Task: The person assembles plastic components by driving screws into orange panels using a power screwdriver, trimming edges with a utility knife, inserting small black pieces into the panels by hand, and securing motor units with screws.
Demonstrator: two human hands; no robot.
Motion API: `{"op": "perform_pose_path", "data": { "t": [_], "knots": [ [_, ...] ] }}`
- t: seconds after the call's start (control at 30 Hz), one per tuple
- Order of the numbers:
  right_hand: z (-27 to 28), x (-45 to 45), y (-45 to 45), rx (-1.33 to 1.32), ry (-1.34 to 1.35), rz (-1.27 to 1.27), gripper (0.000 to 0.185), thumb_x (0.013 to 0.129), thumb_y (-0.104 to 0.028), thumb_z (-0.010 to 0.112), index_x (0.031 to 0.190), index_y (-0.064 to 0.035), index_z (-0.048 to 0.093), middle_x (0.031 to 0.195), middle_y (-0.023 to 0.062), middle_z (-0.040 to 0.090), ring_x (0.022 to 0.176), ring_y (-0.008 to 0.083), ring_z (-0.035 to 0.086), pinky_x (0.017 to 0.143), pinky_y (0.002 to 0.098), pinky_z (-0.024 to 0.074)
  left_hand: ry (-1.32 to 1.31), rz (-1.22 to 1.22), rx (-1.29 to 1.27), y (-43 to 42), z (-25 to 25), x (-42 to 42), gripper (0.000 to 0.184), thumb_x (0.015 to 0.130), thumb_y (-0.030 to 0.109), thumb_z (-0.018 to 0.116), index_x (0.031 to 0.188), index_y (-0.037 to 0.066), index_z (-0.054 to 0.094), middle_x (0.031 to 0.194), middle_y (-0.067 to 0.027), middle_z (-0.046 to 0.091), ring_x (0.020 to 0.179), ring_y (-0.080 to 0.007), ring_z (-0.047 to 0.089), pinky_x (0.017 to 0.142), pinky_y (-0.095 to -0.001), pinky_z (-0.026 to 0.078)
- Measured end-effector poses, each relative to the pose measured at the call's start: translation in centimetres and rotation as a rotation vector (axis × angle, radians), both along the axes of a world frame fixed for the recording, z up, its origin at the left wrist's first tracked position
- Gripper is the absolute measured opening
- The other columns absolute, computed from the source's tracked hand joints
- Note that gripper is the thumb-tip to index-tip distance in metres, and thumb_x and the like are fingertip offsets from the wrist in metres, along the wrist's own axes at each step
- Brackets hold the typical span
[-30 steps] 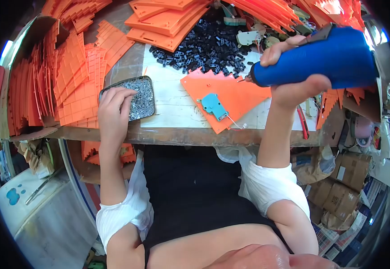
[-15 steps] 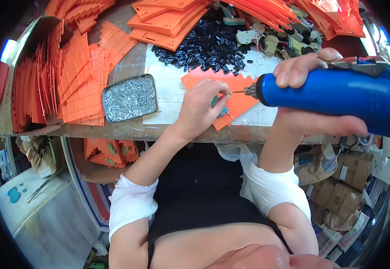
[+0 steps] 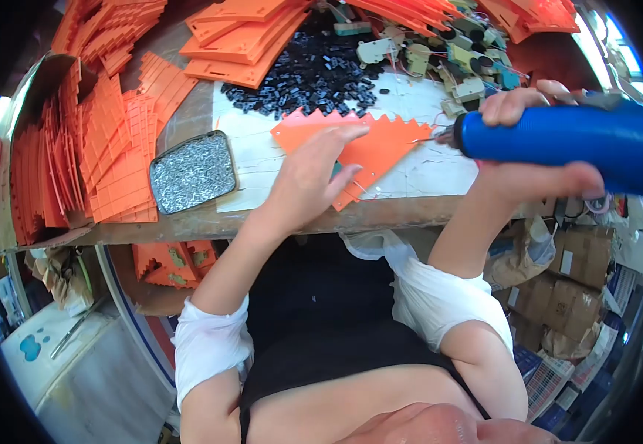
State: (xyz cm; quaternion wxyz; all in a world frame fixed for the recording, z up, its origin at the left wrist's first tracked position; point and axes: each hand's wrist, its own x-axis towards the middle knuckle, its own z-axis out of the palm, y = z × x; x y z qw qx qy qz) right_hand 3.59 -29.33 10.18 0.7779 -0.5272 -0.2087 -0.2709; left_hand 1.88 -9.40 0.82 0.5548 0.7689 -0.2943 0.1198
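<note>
My left hand point(image 3: 305, 172) lies over an orange toothed plastic panel point(image 3: 389, 145), fingers stretched and thumb apart, nothing visibly held. A bit of a teal-green part point(image 3: 337, 169) shows beside its thumb, mostly hidden by the hand. My right hand point(image 3: 519, 179) is wrapped round a blue power screwdriver point(image 3: 565, 139), held sideways with its thin bit pointing left. The bit's tip is over the right end of the panel; whether it touches I cannot tell.
A tray of small metal screws point(image 3: 194, 172) stands left of the panel. Behind are a heap of small black parts point(image 3: 314, 70), several wired gear motors point(image 3: 463, 63) and stacked orange panels point(image 3: 236, 48). A carton point(image 3: 36, 96) with more panels stands at left.
My left hand has opened from a pinch at the bit's tip. The screwdriver has moved right, away from that hand. The view has shifted slightly.
</note>
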Motion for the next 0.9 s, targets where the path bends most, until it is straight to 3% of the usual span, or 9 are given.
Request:
{"op": "perform_pose_path", "data": {
  "t": [0.03, 0.07, 0.13, 0.33, 0.47, 0.67, 0.73, 0.8, 0.9],
  "knots": [
    [0.5, 0.0, -0.3, -0.181, 0.195, -0.370, 0.100, 0.057, -0.091, 0.042, 0.104, -0.0028, 0.048, 0.069, 0.0090, 0.056, 0.058, 0.0206, 0.052, 0.061, 0.0323, 0.0429, 0.034, -0.022, 0.124, 0.3, -0.6, 0.0, 0.035, 0.075, 0.003, 0.067, 0.109, 0.003, 0.057, 0.102, -0.0120, 0.063, 0.098, -0.0292, 0.059, 0.085, -0.0363, 0.047],
    [-0.1, 0.7, -1.8, -0.190, 0.207, -0.367, 0.099, 0.059, -0.089, 0.045, 0.104, -0.0015, 0.046, 0.069, 0.0099, 0.056, 0.059, 0.0207, 0.052, 0.063, 0.0322, 0.0434, 0.064, -0.045, 0.253, 0.4, -0.9, 0.1, 0.038, 0.076, 0.005, 0.067, 0.113, 0.003, 0.057, 0.106, -0.0123, 0.063, 0.101, -0.0295, 0.059, 0.087, -0.0368, 0.047],
    [-0.4, 1.0, -2.2, -0.273, 0.213, -0.463, 0.098, 0.060, -0.088, 0.045, 0.104, -0.0009, 0.045, 0.069, 0.0105, 0.056, 0.059, 0.0211, 0.053, 0.063, 0.0321, 0.0440, 0.045, -0.056, 0.269, 0.3, -1.0, 0.2, 0.036, 0.076, 0.005, 0.067, 0.111, 0.003, 0.057, 0.105, -0.0128, 0.063, 0.100, -0.0297, 0.059, 0.086, -0.0368, 0.047],
    [-3.1, 2.3, -2.7, -0.230, 0.241, -0.420, 0.095, 0.061, -0.088, 0.046, 0.102, -0.0025, 0.046, 0.066, 0.0097, 0.055, 0.060, 0.0216, 0.055, 0.062, 0.0318, 0.0451, 0.040, -0.060, 0.316, 0.3, -1.0, 0.3, 0.031, 0.076, 0.005, 0.066, 0.106, 0.002, 0.058, 0.103, -0.0127, 0.063, 0.097, -0.0298, 0.059, 0.085, -0.0375, 0.047],
    [-3.6, 2.4, -3.5, -0.225, 0.238, -0.261, 0.092, 0.060, -0.087, 0.047, 0.103, -0.0061, 0.048, 0.066, 0.0089, 0.055, 0.060, 0.0203, 0.055, 0.059, 0.0303, 0.0451, 0.024, -0.064, 0.314, 0.3, -1.1, 0.5, 0.030, 0.076, 0.006, 0.066, 0.105, 0.003, 0.058, 0.101, -0.0122, 0.063, 0.096, -0.0297, 0.059, 0.083, -0.0382, 0.047],
    [-3.9, 3.9, -4.9, -0.245, 0.239, 0.026, 0.097, 0.060, -0.088, 0.045, 0.106, -0.0031, 0.047, 0.067, 0.0076, 0.056, 0.061, 0.0182, 0.055, 0.058, 0.0286, 0.0449, 0.093, -0.108, 0.329, 0.6, -1.4, 0.7, 0.035, 0.075, 0.007, 0.067, 0.109, 0.003, 0.057, 0.103, -0.0124, 0.063, 0.099, -0.0301, 0.059, 0.085, -0.0380, 0.047],
    [-2.6, 3.6, -3.9, -0.271, 0.225, -0.133, 0.098, 0.060, -0.087, 0.046, 0.109, -0.0011, 0.046, 0.068, 0.0063, 0.055, 0.060, 0.0176, 0.054, 0.058, 0.0287, 0.0441, 0.142, -0.188, 0.307, 1.5, -0.1, 0.7, 0.041, 0.074, 0.005, 0.068, 0.113, 0.004, 0.056, 0.109, -0.0121, 0.061, 0.103, -0.0293, 0.057, 0.088, -0.0375, 0.045],
    [-1.7, 1.9, -4.5, -0.268, 0.247, -0.132, 0.100, 0.059, -0.087, 0.047, 0.109, -0.0004, 0.046, 0.067, 0.0059, 0.054, 0.060, 0.0174, 0.053, 0.058, 0.0292, 0.0436, 0.208, -0.247, 0.282, 2.7, 1.3, 0.7, 0.046, 0.072, 0.003, 0.068, 0.117, 0.004, 0.054, 0.114, -0.0118, 0.059, 0.107, -0.0285, 0.055, 0.092, -0.0371, 0.044],
    [1.0, -1.5, -2.9, -0.200, 0.224, -0.243, 0.104, 0.056, -0.090, 0.044, 0.109, -0.0005, 0.048, 0.067, 0.0058, 0.052, 0.060, 0.0166, 0.051, 0.057, 0.0294, 0.0421, -0.127, -0.306, 0.654, 4.2, 1.6, 0.1, 0.054, 0.067, 0.002, 0.065, 0.119, 0.006, 0.053, 0.124, -0.0093, 0.052, 0.119, -0.0266, 0.046, 0.102, -0.0405, 0.034]
  ]
}}
